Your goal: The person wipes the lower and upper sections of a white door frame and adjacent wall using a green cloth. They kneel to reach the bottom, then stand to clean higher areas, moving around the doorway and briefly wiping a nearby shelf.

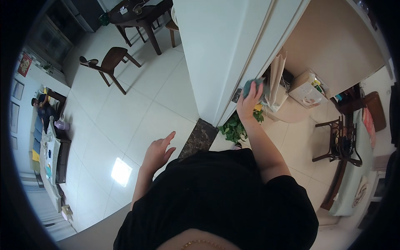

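Note:
My right hand (250, 101) holds a grey-green cloth (253, 87) against the white door frame (261, 47), beside a dark metal strike plate (237, 95). The cloth is bunched under my fingers and slightly blurred. My left hand (158, 153) hangs in front of my body over the tiled floor, its fingers apart and nothing in it. Below my right hand is a leafy green plant (234, 127), partly hidden by the forearm. Between the two rooms lies a dark marbled threshold (200, 137).
At the left a wooden chair (114, 59) stands near a dark table (140, 22); a person (45, 106) sits on a sofa farther off. Right of the frame are a box of items (307, 90), another chair (339, 142) and a bed (354, 178).

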{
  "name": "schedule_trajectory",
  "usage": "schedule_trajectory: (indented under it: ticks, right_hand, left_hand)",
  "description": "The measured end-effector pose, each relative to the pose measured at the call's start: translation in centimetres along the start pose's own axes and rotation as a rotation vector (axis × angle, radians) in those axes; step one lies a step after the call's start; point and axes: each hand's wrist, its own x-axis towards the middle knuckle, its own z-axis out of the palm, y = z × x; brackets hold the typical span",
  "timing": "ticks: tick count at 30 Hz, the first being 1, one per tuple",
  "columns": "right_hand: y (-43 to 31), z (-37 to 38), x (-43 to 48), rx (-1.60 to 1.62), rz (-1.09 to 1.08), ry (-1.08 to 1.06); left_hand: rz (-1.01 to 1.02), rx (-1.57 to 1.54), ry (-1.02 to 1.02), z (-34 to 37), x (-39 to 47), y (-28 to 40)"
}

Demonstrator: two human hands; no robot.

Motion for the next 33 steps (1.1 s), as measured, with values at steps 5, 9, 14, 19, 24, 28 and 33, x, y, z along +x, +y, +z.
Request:
schedule_trajectory:
  ticks: [5,9,14,19,24,28,33]
  right_hand:
    - [-0.8,-4.7,6.1,-0.085,-0.138,-0.114]
    - [-4.9,-6.6,22.1,-0.259,-0.46,0.242]
    - [-5.1,-3.9,25.7,-0.497,-0.583,0.157]
    - [-0.6,0.2,11.3,0.228,-0.225,-0.296]
    - [1.6,-3.1,6.8,0.299,-0.027,-1.008]
    - [-3.0,-5.6,18.8,-0.334,-0.519,-0.624]
    - [-9.9,-7.7,35.1,-0.55,-0.831,0.182]
  left_hand:
    - [-0.044,0.066,0.009,-0.5,-1.0,-2.9]
    - [-0.022,0.054,0.079,-0.6,-0.1,-3.2]
    - [-0.018,-0.035,0.09,1.5,0.3,-2.5]
    - [-0.074,-0.029,0.041,2.8,-1.1,-3.6]
    - [-0.077,0.006,-0.001,2.0,-1.5,-4.8]
    - [0.015,0.007,0.037,0.5,0.3,-4.2]
    - [0.066,0.047,-0.018,0.3,3.4,-1.7]
